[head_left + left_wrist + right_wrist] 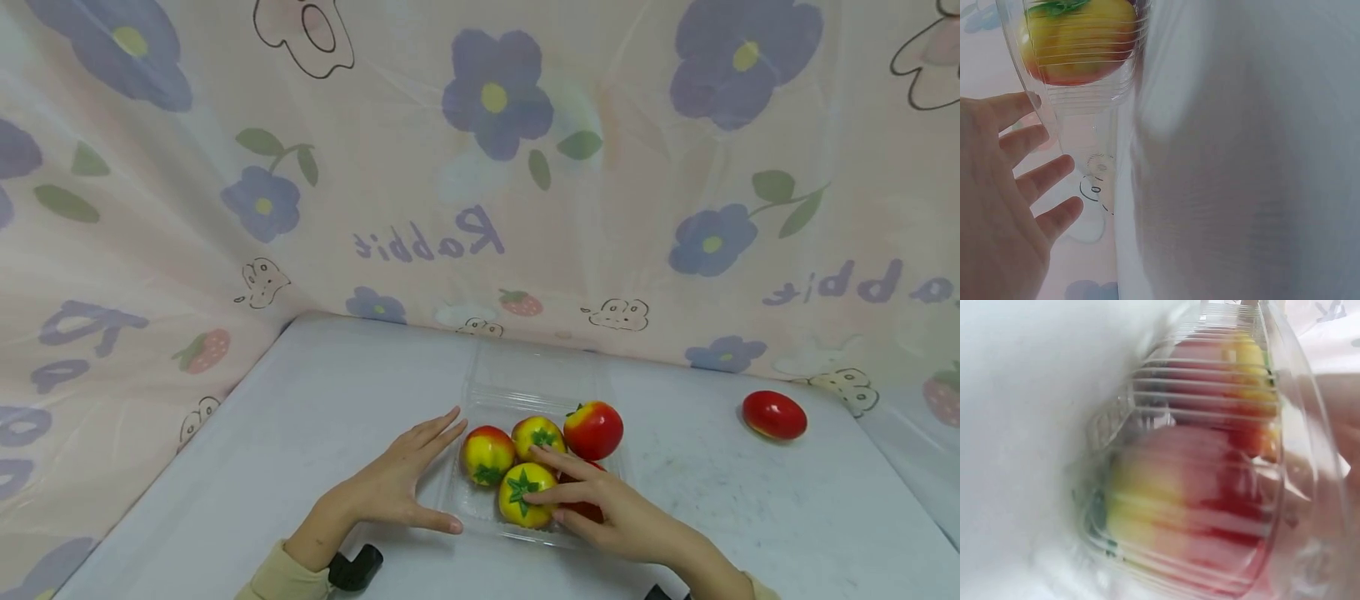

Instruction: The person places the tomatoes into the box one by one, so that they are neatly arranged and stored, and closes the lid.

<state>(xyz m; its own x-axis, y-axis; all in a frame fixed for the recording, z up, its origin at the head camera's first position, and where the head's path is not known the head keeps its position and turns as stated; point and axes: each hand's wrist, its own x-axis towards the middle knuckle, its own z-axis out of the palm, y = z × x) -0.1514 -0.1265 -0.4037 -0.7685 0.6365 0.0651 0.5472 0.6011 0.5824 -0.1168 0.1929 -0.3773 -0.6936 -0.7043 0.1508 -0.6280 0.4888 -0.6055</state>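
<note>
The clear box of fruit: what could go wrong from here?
The back-right fruit seems to sit high at the clear box's edge, so it might tumble out. The right grip reaches over the front yellow fruit, so a nudge could shift it. The loose red oval, outside the box, could roll if bumped.

The left forearm point(318, 525) and the right forearm point(697, 557) come from the lower edge of the head view, inclined toward each other. The left hand point(401, 477) has its fingers point(432, 433) spread and almost straight, the thumb point(437, 520) well apart. The right hand point(615, 515) shows its back, fingers extended forward.
</note>
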